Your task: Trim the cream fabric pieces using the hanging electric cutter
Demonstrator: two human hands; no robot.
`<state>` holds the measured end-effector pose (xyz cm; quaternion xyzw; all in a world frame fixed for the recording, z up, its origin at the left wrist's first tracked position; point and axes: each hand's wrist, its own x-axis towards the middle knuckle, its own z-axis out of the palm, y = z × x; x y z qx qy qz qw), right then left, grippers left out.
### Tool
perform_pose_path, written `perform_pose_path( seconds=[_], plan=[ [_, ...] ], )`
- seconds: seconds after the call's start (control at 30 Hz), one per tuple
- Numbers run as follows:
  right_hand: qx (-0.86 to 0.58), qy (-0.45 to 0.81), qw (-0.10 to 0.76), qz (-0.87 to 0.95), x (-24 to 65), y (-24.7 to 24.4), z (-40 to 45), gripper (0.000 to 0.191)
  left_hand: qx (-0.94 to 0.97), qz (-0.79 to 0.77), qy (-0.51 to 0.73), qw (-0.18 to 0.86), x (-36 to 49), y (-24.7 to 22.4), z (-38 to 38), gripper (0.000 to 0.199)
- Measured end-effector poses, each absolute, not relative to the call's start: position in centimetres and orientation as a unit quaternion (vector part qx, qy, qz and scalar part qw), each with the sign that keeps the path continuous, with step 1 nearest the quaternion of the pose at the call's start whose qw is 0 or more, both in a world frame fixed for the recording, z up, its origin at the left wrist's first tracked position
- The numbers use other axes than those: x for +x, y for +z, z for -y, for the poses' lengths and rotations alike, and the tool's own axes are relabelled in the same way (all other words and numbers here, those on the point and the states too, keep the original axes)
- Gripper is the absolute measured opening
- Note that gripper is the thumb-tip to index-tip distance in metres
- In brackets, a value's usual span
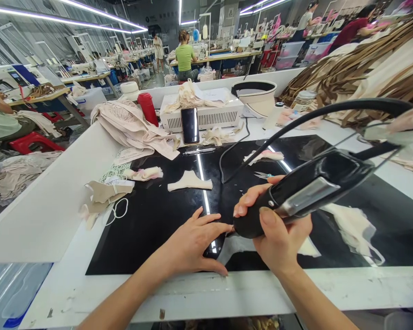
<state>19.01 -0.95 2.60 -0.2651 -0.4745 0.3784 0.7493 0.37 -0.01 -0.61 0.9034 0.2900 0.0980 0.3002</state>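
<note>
The right hand [278, 233] is closed firmly around one black tool [306, 185], its fingers wrapped about the thick end and its thumb on the near side. The left hand [192, 240] has its fingers spread and seems to hold nothing; they lie over a dark rounded object [215, 247], with the index tip close to the tool's end. What the tool's end touches is hidden. For sound work, the right grip should stay steady, the left fingertips should keep clear of the working end, and the cord should hang free. Count: two hands, one tool; one cream cloth piece [190, 181] lying flat beyond the left fingertips; one pair of scissors [262, 175] just beyond the right fingers, partly hidden; one pen [199, 151] and one phone [190, 126] farther ahead of the left fingers; one strapped cloth piece [356, 229] to the right of the right fingers.
</note>
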Motion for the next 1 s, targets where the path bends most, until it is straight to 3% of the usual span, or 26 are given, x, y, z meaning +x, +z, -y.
perform_pose_path(
  seconds=[0.5,0.8,1.0],
  plan=[
    [-0.242,0.429,0.733,0.469,18.3,2.8,2.5,0.033,0.907,-0.283,0.119,0.287,0.4,-0.9,0.2,0.079],
    [-0.237,0.454,0.711,0.482,17.7,3.1,4.0,0.048,0.904,-0.29,0.111,0.293,0.5,-0.6,0.2,0.074],
    [-0.26,0.452,0.703,0.484,17.3,2.8,4.0,0.042,0.91,-0.281,0.106,0.288,0.5,-0.8,0.1,0.081]
  ],
)
